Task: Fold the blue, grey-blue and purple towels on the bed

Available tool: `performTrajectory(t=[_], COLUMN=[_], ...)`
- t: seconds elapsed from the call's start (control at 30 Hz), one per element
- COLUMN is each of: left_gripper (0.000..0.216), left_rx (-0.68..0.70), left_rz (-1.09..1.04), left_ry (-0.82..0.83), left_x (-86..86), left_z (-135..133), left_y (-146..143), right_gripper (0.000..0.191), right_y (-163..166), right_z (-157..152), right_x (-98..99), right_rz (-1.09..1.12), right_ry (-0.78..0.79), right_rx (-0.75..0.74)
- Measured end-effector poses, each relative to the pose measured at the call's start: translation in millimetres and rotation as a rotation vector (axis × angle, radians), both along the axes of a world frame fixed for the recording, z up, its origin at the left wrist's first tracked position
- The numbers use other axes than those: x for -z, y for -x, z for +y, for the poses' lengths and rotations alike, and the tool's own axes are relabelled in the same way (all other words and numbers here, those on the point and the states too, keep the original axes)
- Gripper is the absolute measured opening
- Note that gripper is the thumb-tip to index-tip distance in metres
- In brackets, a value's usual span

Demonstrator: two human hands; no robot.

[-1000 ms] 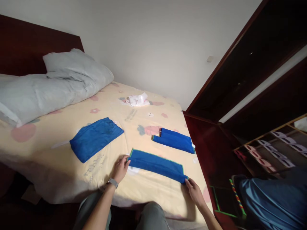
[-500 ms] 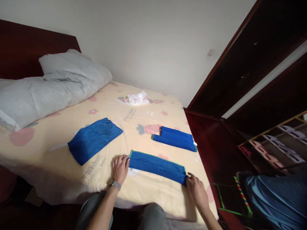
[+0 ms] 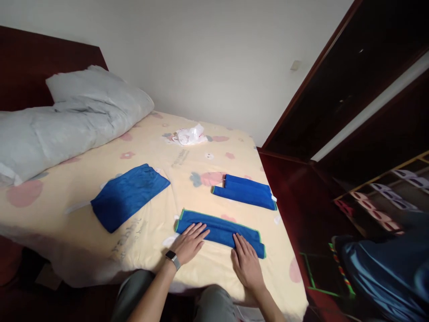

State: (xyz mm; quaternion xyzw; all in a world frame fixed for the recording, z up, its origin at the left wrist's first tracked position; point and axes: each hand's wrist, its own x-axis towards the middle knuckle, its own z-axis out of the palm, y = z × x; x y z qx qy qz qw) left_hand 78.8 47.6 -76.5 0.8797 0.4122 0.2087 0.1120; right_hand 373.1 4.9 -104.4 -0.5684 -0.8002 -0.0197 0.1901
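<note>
resting their fingers on a folded blue cloth (image 3: 220,230), the left hand (image 3: 189,245) and right hand (image 3: 247,261) lie palm down, open. the cloth is near the front edge of the bed (image 3: 182,190); a second folded cloth (image 3: 247,192) sits beyond it, toward the right.

The long, folded, green-edged blue cloth (image 3: 219,230) looks matt and lightly creased. The pale yellow printed fabric bedsheet (image 3: 187,188) is matt and mostly smooth; the rumpled grey fabric quilt (image 3: 97,109), soft and wrinkled. The crumpled white plastic bag (image 3: 191,135) looks thin and faintly shiny.
</note>
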Motion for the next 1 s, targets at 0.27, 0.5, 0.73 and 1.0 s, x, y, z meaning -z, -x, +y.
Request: performTrajectory(t=[0.27, 0.5, 0.73, 1.0], left_gripper=[0.065, 0.039, 0.028, 0.032], left_rx=[-0.135, -0.262, -0.375, -0.633], left_rz=[-0.176, -0.485, -0.574, -0.465], left_ry=[0.148, 0.363, 0.401, 0.386], left_x=[-5.5, -12.1, -13.4, -16.5], left_z=[14, 42, 72, 92], left_y=[43, 72, 77, 57], right_gripper=[0.056, 0.051, 0.054, 0.049], right_y=[-52, -90, -102, -105], right_z=[-2, 7, 47, 87], right_x=[-4.9, -16.8, -40.3, -29.7], right_rz=[0.018, 0.406, 0.867, 0.719], right_ry=[0.031, 0.307, 0.544, 0.512], right_rx=[0.056, 0.085, 0.270, 0.536])
